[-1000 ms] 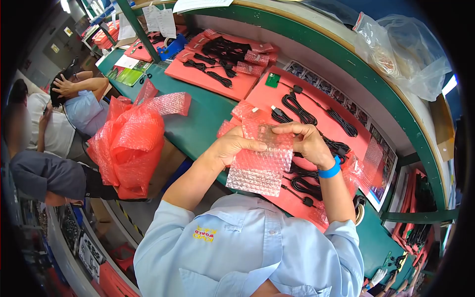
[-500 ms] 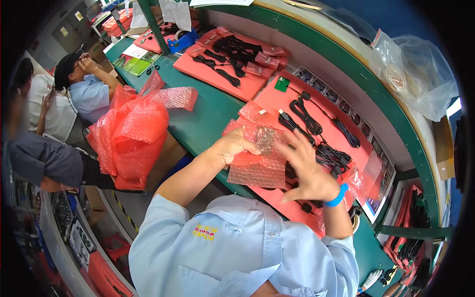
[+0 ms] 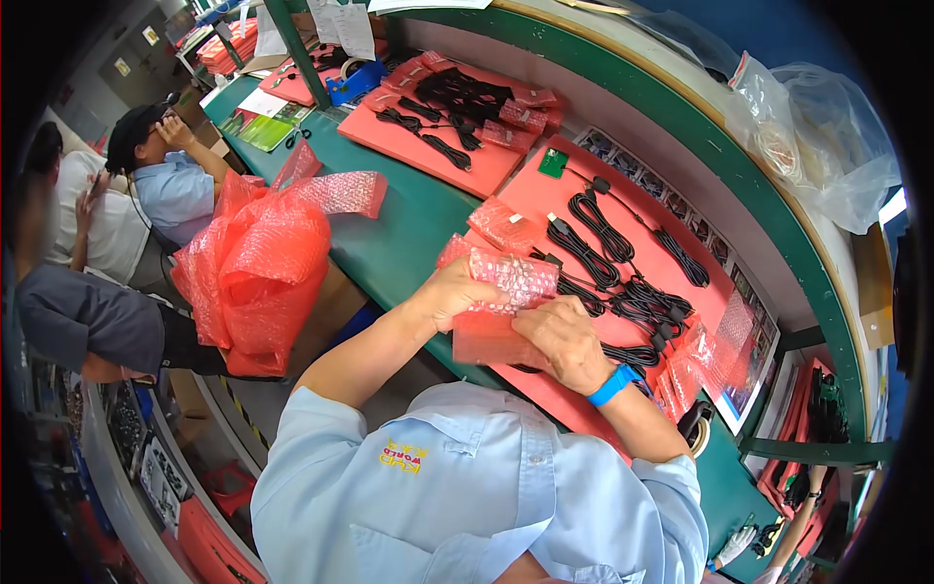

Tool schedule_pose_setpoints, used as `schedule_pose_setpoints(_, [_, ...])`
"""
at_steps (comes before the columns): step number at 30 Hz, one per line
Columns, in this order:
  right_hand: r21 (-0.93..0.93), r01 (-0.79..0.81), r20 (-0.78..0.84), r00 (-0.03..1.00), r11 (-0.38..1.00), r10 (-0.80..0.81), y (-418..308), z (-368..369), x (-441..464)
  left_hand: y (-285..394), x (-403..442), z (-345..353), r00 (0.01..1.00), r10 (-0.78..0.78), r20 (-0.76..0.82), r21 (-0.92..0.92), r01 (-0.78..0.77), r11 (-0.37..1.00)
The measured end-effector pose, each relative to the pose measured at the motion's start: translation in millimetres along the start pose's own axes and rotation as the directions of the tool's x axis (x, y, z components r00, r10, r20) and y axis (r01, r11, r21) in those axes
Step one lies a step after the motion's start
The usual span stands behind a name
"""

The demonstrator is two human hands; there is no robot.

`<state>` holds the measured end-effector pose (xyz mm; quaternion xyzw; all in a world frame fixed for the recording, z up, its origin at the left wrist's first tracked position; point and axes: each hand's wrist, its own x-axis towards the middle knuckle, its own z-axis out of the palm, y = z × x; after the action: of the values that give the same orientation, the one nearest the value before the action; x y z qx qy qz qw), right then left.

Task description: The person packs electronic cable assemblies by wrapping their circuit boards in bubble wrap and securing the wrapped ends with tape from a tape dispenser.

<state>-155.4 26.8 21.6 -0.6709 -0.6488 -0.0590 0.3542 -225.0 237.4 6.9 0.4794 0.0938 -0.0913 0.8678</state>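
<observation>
My left hand is closed on a piece of pinkish bubble wrap, with the thumb laid across its face. My right hand, with a blue band at the wrist, has its fingers closed on the wrap's right side. The upper part of the wrap looks folded over, while a flat flap hangs below the hands. Whether anything lies inside cannot be made out. Just beyond my hands, another bubble wrap piece rests on the pink foam sheet, beside coiled black cables.
A green circuit board lies at the foam's far end. Behind it, another foam stack carries black cables and wrapped packets. Red bubble wrap bulges over the bench's left edge. Tape sits right. Co-workers are at left; a gloved hand shows lower right.
My right hand, spread and apart from the wrap before, has come left and closed on it. The wrap's upper part is now folded over. My left hand keeps its hold.
</observation>
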Motion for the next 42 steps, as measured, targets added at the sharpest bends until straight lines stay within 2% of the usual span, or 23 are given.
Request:
schedule_pose_setpoints(2, [0.074,-0.049,-0.003,0.999,0.996,0.049,2.1,2.4,-1.0,-3.8,0.7,-0.1,0.997,0.044,0.057,0.019,-0.045,0.999])
schedule_pose_setpoints(4, [0.247,-0.269,-0.028,0.958,0.931,0.285,1.5,3.8,0.6,-2.3,-0.5,5.7,0.976,0.129,0.174,0.051,-0.140,0.989])
schedule_pose_setpoints(5, [0.332,-0.368,-0.024,0.917,0.869,0.398,0.5,3.6,2.0,-0.7,-2.2,7.8,0.976,0.128,0.175,0.051,-0.138,0.989])
schedule_pose_setpoints(6, [0.331,-0.370,-0.025,0.916,0.868,0.400,-0.5,3.9,3.7,1.5,-4.3,9.5,0.978,0.104,0.181,0.012,-0.108,0.994])
schedule_pose_setpoints(9, [-0.015,-0.310,-0.414,0.867,0.951,0.276,-7.7,0.8,20.0,7.9,-7.4,14.8,0.978,0.061,0.200,-0.060,-0.050,0.997])
schedule_pose_setpoints(10, [-0.017,-0.311,-0.418,0.865,0.950,0.276,-4.9,2.6,20.3,7.8,-7.5,16.5,0.976,0.068,0.207,-0.031,-0.063,0.998])
schedule_pose_setpoints(13, [0.455,-0.326,-0.364,0.781,0.829,0.507,7.5,16.9,12.6,4.1,-8.3,20.6,0.971,0.072,0.226,0.028,-0.081,0.996])
schedule_pose_setpoints(14, [0.454,-0.327,-0.371,0.777,0.829,0.509,9.0,19.4,10.6,2.6,-7.8,19.8,0.973,0.065,0.221,-0.009,-0.065,0.998])
schedule_pose_setpoints(17, [0.675,-0.318,-0.323,0.684,0.666,0.654,11.7,25.2,5.7,3.3,-8.6,17.7,0.974,0.042,0.222,-0.072,-0.026,0.997])
schedule_pose_setpoints(20, [0.681,-0.314,-0.353,0.650,0.661,0.673,13.0,26.1,4.7,11.2,-18.2,18.8,0.963,0.070,0.260,-0.230,-0.009,0.973])
schedule_pose_setpoints(22, [0.685,-0.311,-0.370,0.631,0.659,0.682,12.3,26.1,5.3,14.2,-23.0,24.5,0.961,0.098,0.259,-0.161,-0.057,0.985])
schedule_pose_setpoints(24, [0.622,-0.314,-0.407,0.653,0.717,0.639,10.4,25.6,6.8,17.5,-28.1,31.3,0.952,0.174,0.251,-0.034,-0.170,0.985])
schedule_pose_setpoints(25, [0.588,-0.315,-0.423,0.666,0.745,0.615,9.7,25.6,7.2,15.2,-28.7,33.0,0.952,0.168,0.256,-0.029,-0.166,0.986])
schedule_pose_setpoints(26, [0.587,-0.313,-0.429,0.661,0.746,0.615,9.8,26.0,7.5,11.5,-28.4,35.0,0.948,0.259,0.184,0.173,-0.290,0.941])
schedule_pose_setpoints(28, [0.545,-0.299,-0.457,0.677,0.783,0.577,10.1,28.1,7.0,4.4,-26.0,37.3,0.880,0.464,0.100,0.562,-0.435,0.703])
schedule_pose_setpoints(30, [0.524,-0.293,-0.472,0.682,0.800,0.558,9.0,28.7,6.6,-1.3,-21.1,34.3,0.885,0.462,0.057,0.538,-0.417,0.732])
schedule_pose_setpoints(32, [0.731,-0.293,-0.343,0.624,0.617,0.702,5.1,27.3,5.5,-5.9,-17.8,33.0,0.891,0.452,-0.036,0.483,-0.381,0.789])
schedule_pose_setpoints(33, [0.814,-0.283,-0.267,0.594,0.508,0.759,3.6,25.8,4.9,-6.1,-17.3,34.6,0.894,0.448,-0.029,0.484,-0.379,0.789])
schedule_pose_setpoints(34, [0.813,-0.282,-0.273,0.587,0.509,0.762,3.8,23.1,5.5,-6.4,-16.9,36.9,0.891,0.450,-0.063,0.465,-0.372,0.803])
schedule_pose_setpoints(37, [0.921,-0.103,-0.288,0.468,0.375,0.835,9.1,9.9,9.9,-8.5,-14.1,42.2,0.890,0.441,-0.120,0.424,-0.356,0.833])
schedule_pose_setpoints(38, [0.920,-0.101,-0.296,0.457,0.380,0.839,10.4,4.7,7.1,-9.5,-11.8,41.8,0.885,0.446,-0.131,0.409,-0.361,0.838])
schedule_pose_setpoints(40, [0.950,0.039,-0.300,0.374,0.309,0.878,13.5,-11.8,-6.0,-10.1,-6.3,40.0,0.877,0.456,-0.151,0.381,-0.374,0.846])
schedule_pose_setpoints(42, [0.902,0.099,-0.430,0.275,0.420,0.860,-0.4,-48.9,-23.1,-7.2,0.1,34.9,0.873,0.460,-0.161,0.395,-0.370,0.841])
